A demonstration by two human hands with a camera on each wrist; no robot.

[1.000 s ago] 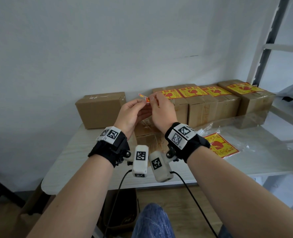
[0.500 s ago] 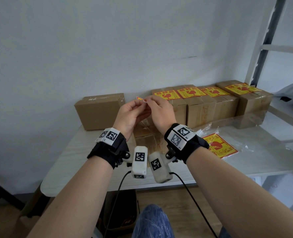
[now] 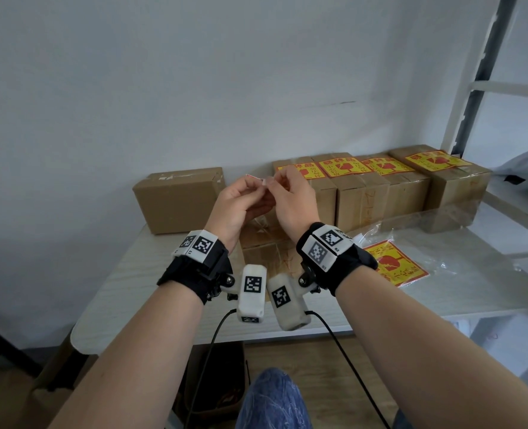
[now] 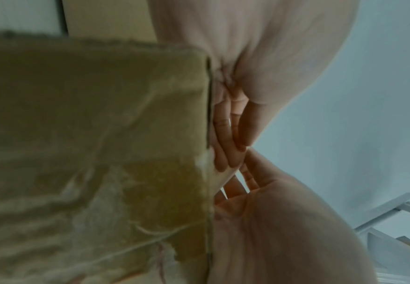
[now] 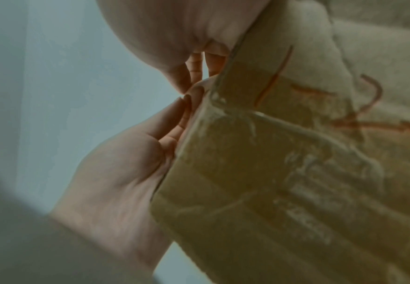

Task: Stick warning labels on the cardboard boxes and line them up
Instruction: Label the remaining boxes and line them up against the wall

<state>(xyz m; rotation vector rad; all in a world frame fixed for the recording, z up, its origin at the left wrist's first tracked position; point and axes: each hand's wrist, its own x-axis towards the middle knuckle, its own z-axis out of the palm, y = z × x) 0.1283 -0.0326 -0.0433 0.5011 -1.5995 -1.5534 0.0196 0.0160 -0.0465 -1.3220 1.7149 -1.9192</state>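
Observation:
I hold a small warning label (image 3: 251, 176) up in front of me, edge-on, so only a red and white corner shows. My left hand (image 3: 258, 181) and right hand (image 3: 274, 178) both pinch it, fingertips nearly touching. Under the hands sits a taped cardboard box (image 3: 264, 243) with no label, seen close up in the left wrist view (image 4: 101, 153) and the right wrist view (image 5: 284, 173). Several boxes with yellow and red labels (image 3: 343, 166) stand in a row (image 3: 365, 196) at the back right. One plain box (image 3: 179, 199) stands at the back left.
A sheet of yellow labels (image 3: 392, 264) lies in a clear plastic bag (image 3: 461, 243) on the white table (image 3: 132, 289), right of my hands. A metal shelf frame (image 3: 479, 88) rises at the right. The wall is close behind the boxes.
Both hands have stayed together in front of the boxes, working the label between the fingertips. Less of the label shows past the fingers now than a second ago.

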